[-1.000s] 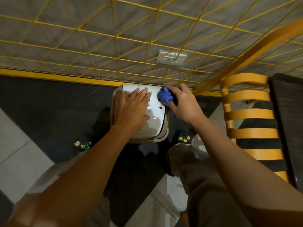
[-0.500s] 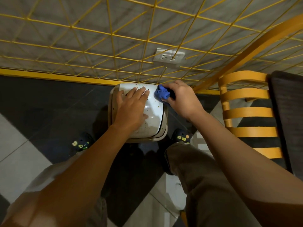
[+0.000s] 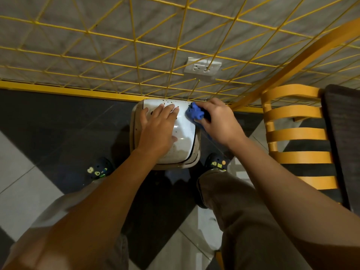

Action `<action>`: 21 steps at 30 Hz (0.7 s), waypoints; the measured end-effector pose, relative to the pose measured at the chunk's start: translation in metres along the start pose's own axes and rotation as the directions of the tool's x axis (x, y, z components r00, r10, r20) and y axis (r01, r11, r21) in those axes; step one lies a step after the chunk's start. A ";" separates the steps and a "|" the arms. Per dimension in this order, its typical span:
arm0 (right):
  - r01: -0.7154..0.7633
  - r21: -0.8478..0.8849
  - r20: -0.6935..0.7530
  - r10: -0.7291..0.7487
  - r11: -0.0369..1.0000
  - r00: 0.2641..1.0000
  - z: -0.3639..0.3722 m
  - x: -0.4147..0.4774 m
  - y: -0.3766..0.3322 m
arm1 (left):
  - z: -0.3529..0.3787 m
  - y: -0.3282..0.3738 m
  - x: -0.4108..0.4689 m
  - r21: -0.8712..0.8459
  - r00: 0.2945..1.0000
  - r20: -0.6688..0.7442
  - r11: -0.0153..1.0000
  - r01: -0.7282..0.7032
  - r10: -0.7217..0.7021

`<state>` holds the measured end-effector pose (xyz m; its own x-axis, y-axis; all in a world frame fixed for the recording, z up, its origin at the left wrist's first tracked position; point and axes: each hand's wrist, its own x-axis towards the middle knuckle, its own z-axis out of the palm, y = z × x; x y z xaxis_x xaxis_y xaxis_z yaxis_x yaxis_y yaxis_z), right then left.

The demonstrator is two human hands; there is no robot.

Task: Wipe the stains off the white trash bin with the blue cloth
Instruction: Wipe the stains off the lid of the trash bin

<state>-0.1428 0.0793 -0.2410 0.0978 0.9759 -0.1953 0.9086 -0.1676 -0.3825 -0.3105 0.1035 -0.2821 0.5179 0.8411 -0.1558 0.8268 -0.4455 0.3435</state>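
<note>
**White trash bin**: stands on the dark floor between my shoes, with its back against the yellow wire grid. The lid is domed and glossy. Brown stains fleck it, thickest along the far edge and down the left rim.

**Left hand**: lies flat on the lid, fingers straight and spread. It presses down and grips nothing.

**Right hand**: fingers are curled round the blue cloth. The cloth is bunched into a small wad and touches the lid's far right corner.

**Hazards, as I judge them:**
- Only a small face of the wad meets the plastic, so strokes may skip specks or smear them into streaks.
- Stains under and beside my left palm go unwiped unless that hand shifts. It may also pick up dirt and print it on cleaned plastic.
- The lid appears to sit loose inside a separate rim, so a hard push near an edge could tip it or rock the bin.
- My right knuckles are just beside the grid, so a long stroke toward the wall could scrape them or snag the cloth on wire.
- The orange chair stands near my right arm, so a wide sweep could knock it.
</note>
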 end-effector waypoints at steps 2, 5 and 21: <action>-0.006 -0.013 -0.011 0.005 1.000 1.000 0.001 0.007 -0.003 | 0.000 -0.001 0.000 0.010 1.000 -0.003 1.000 0.002 -0.002; 0.033 -0.047 0.002 -0.032 0.998 0.999 0.010 -0.006 -0.009 | 0.000 -0.001 0.001 0.008 1.000 -0.006 1.000 0.004 -0.004; 0.020 -0.007 0.002 -0.020 1.000 1.000 0.011 0.008 -0.013 | -0.002 0.000 0.000 0.007 1.000 -0.004 1.000 0.005 -0.005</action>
<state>-0.1585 0.0882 -0.2480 0.0791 0.9787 -0.1896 0.9134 -0.1474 -0.3795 -0.3108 0.1045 -0.2803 0.5133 0.8443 -0.1539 0.8307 -0.4438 0.3360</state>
